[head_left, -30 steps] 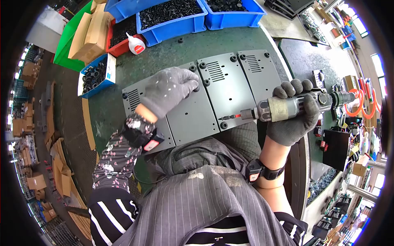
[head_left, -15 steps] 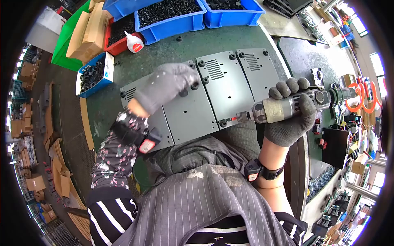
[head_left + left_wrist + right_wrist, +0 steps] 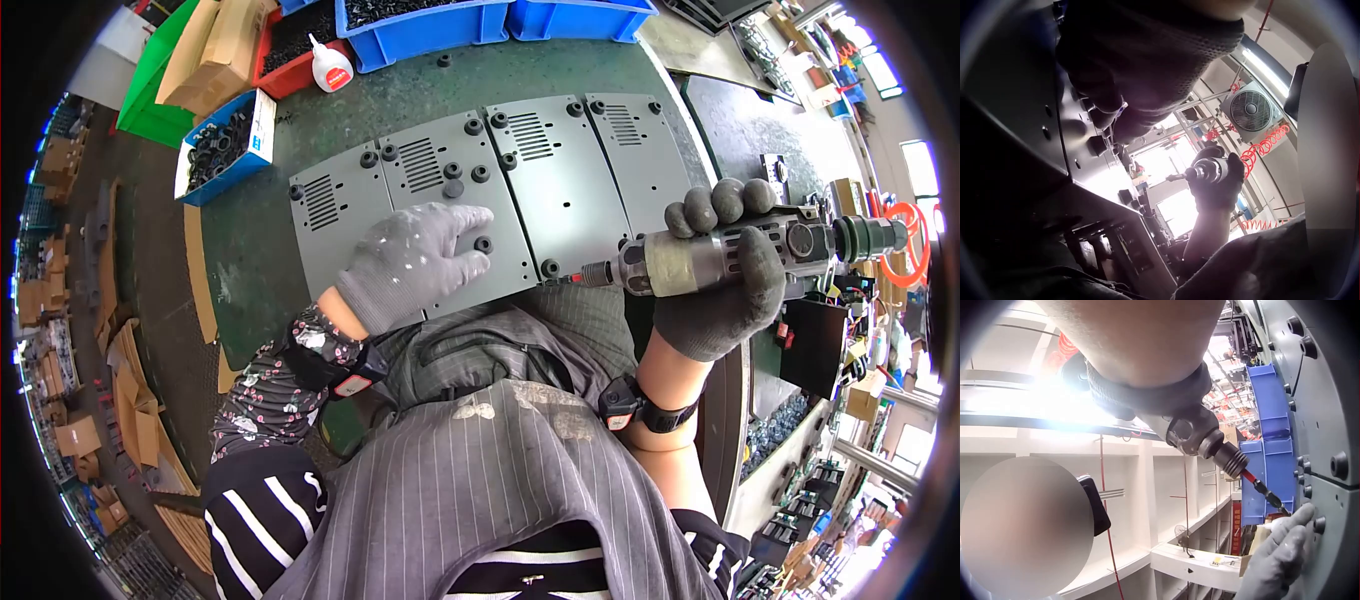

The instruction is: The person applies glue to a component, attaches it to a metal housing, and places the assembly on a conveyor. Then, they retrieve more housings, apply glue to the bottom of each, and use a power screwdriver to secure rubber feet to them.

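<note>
Four grey metal panels [image 3: 575, 205] with vent slots lie side by side, bearing several round black rubber feet [image 3: 452, 188]. Over the near half of the second panel is my gloved left hand [image 3: 410, 255], thumb and index finger spread apart. Between those fingertips a rubber foot [image 3: 483, 245] sits on the panel; the right wrist view shows this foot [image 3: 1319, 525] beside the extended fingers. My gloved right hand [image 3: 715, 315] grips a power screwdriver [image 3: 700, 262] held level, its bit [image 3: 565, 281] pointing left close to the foot [image 3: 549, 268] at the third panel's near corner.
Blue bins [image 3: 430, 35] of small black parts line the back, next to a red bin [image 3: 290, 75] and a white glue bottle [image 3: 330, 66]. At the left edge stands a small box [image 3: 228, 148] of black rings. A red coiled hose [image 3: 905, 235] hangs at the right.
My left hand has come from the second panel's far part toward its near edge, uncovering several feet there. The screwdriver stays in my right hand, its bit still near the third panel's corner foot.
</note>
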Available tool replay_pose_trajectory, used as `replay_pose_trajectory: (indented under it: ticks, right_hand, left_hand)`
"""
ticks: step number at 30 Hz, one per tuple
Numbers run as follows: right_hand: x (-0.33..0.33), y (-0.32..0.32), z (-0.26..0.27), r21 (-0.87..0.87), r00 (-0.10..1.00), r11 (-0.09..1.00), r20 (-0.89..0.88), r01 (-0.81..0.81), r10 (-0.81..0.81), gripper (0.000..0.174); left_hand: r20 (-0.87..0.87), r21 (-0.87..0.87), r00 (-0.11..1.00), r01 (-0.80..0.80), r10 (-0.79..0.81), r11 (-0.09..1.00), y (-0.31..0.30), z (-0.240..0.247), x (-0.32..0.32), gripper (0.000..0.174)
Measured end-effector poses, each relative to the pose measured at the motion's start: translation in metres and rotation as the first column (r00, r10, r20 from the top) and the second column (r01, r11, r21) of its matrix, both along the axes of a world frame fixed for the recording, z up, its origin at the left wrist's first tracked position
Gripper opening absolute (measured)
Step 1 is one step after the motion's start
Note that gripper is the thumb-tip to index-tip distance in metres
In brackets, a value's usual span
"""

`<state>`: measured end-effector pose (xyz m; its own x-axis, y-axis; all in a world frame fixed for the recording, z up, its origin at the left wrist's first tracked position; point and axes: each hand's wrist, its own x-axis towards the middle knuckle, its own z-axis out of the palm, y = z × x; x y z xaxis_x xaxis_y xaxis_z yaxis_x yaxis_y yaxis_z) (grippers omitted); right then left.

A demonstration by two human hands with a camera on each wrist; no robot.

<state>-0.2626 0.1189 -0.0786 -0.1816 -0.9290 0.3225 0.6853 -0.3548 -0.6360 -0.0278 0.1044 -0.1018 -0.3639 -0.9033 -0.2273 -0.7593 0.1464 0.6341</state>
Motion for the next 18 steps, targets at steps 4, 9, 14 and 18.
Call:
replay_pose_trajectory:
  ticks: [4, 9, 14, 18]
  right_hand:
    - [0.015, 0.011, 0.013, 0.047, 0.992, 0.997, -0.115, 0.063, -0.057, 0.038]
    - [0.018, 0.018, 0.012, -0.006, 0.970, 0.998, -0.236, 0.058, -0.058, 0.041]
    - [0.032, 0.014, 0.011, 0.010, 0.972, 0.998, -0.229, 0.059, -0.055, 0.037]
    - [0.047, 0.009, 0.006, 0.020, 0.954, 1.000, -0.299, -0.010, 0.015, 0.034]
  left_hand:
    - [-0.169, -0.237, 0.981, 0.050, -0.092, 0.970, 0.009, -0.025, 0.001, 0.026]
    - [-0.215, -0.137, 0.957, 0.167, -0.194, 0.976, 0.018, -0.017, -0.016, 0.024]
    - [-0.189, -0.305, 0.962, 0.134, -0.198, 0.943, 0.023, -0.031, -0.022, 0.023]
    - [-0.153, -0.292, 0.971, 0.134, -0.184, 0.947, 0.022, -0.032, -0.023, 0.022]
